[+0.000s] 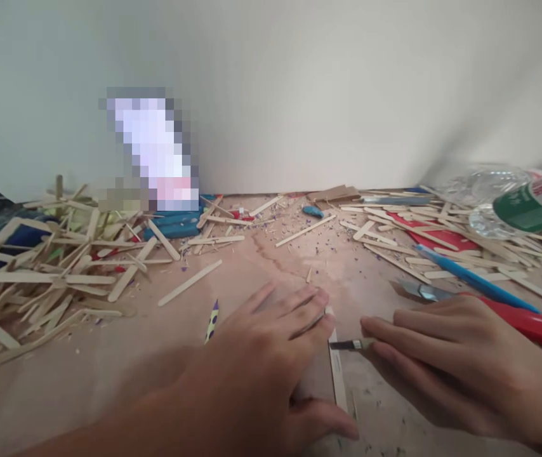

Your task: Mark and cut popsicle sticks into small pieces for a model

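My left hand (pixel 271 362) lies flat with fingers stretched out, pressing down a wooden craft stick (pixel 336 374) on the brown work surface. My right hand (pixel 447 368) is closed around a small craft knife (pixel 347 344). The knife's blade tip touches the stick beside my left fingertips. Part of the stick is hidden under my left hand.
Heaps of wooden sticks (pixel 61 266) cover the left and right of the surface. Red-handled scissors (pixel 513 317) and a blue pen (pixel 471 279) lie at right, near a lying plastic bottle (pixel 518 200). A striped pencil stub (pixel 212 320) sits near my left hand. A wall stands behind.
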